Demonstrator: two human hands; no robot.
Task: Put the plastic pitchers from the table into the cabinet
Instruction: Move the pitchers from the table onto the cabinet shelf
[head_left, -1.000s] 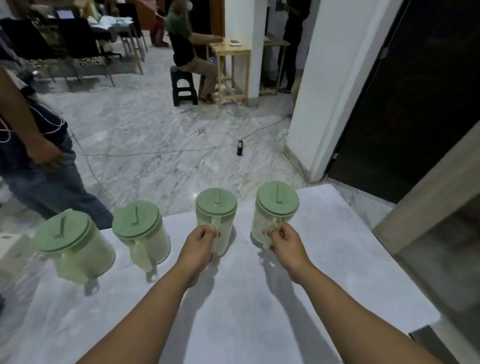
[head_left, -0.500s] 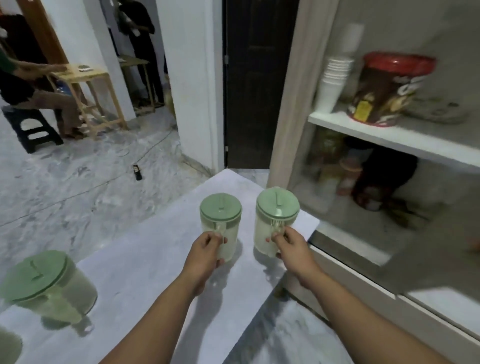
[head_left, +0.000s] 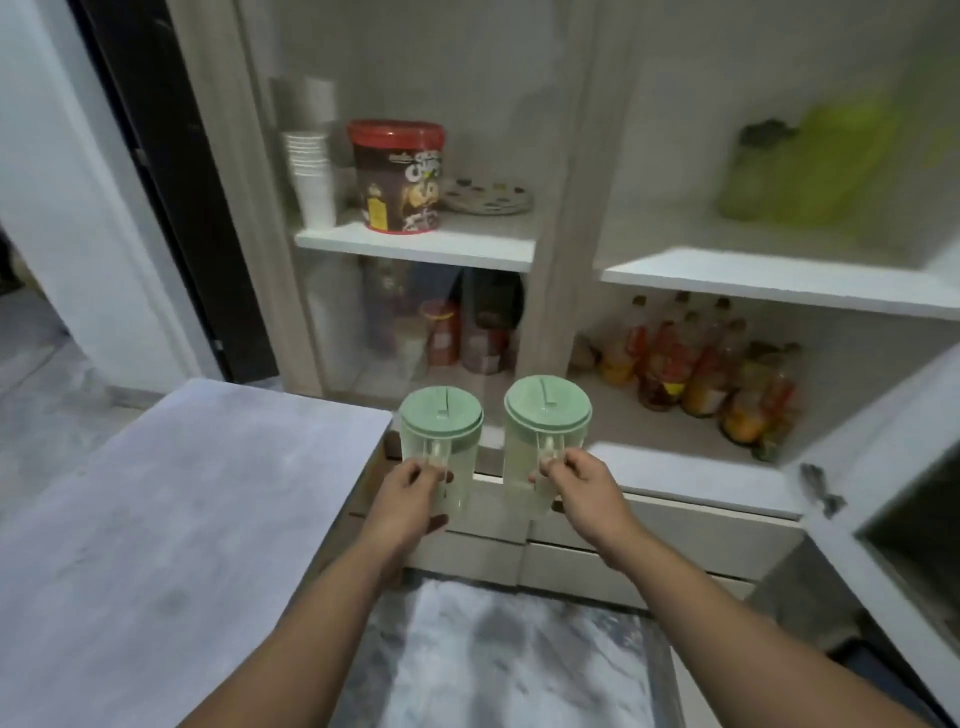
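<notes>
I hold two clear plastic pitchers with pale green lids, both upright and in the air in front of the cabinet (head_left: 558, 218). My left hand (head_left: 410, 496) grips the handle of the left pitcher (head_left: 441, 426). My right hand (head_left: 582, 483) grips the handle of the right pitcher (head_left: 545, 421). Both pitchers hang past the right edge of the grey table (head_left: 182, 493), just short of the cabinet's lower shelf (head_left: 675, 467).
The upper left shelf holds stacked white cups (head_left: 311, 171), a red-lidded tub (head_left: 397, 176) and a plate (head_left: 488, 197). Several bottles (head_left: 696, 369) fill the lower right shelf; jars (head_left: 441, 332) stand behind the left glass. An open cabinet door (head_left: 883, 467) juts out at right.
I have turned right from the table to face the cabinet. Both pitchers were lifted off the table and carried towards the lower shelf; the other pitchers have left the view.
</notes>
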